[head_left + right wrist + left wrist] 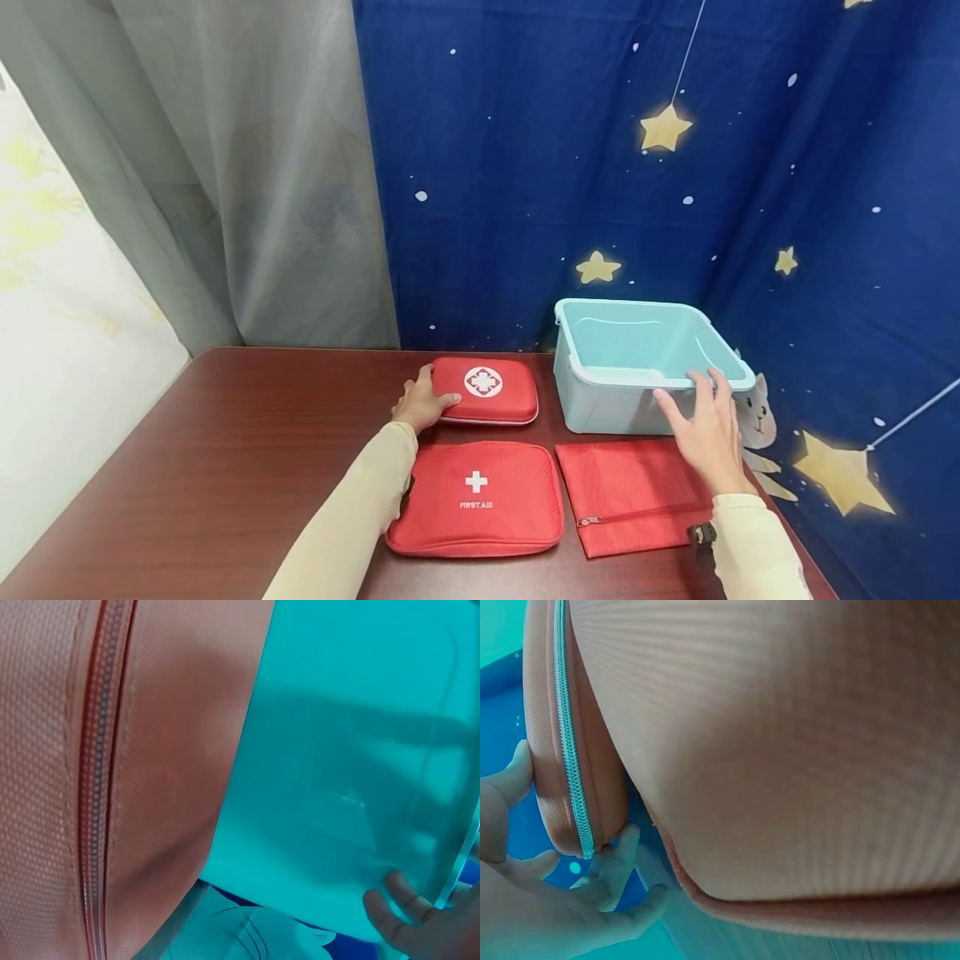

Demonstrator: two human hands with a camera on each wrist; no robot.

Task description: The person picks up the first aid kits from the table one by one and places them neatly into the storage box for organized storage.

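My left hand [422, 406] holds the left end of a red hard-shell first aid case [517, 392]. The thumb lies on the case's top, and the fingers are at its far left edge. In the left wrist view the case's pale zipper [574, 750] runs between thumb and fingers. My right hand [708, 433] is at the front right rim of a light blue plastic bin [600, 408], fingers spread and fairly straight. Whether its fingertips touch the rim is unclear. No object is visible inside the bin.
A red soft first aid bag [517, 525] lies in front of the case, below my left wrist. To its right, a flat red zipped pouch [622, 483] lies before the bin, partly under my right forearm. Curtains [480, 208] hang behind the brown table [225, 467].
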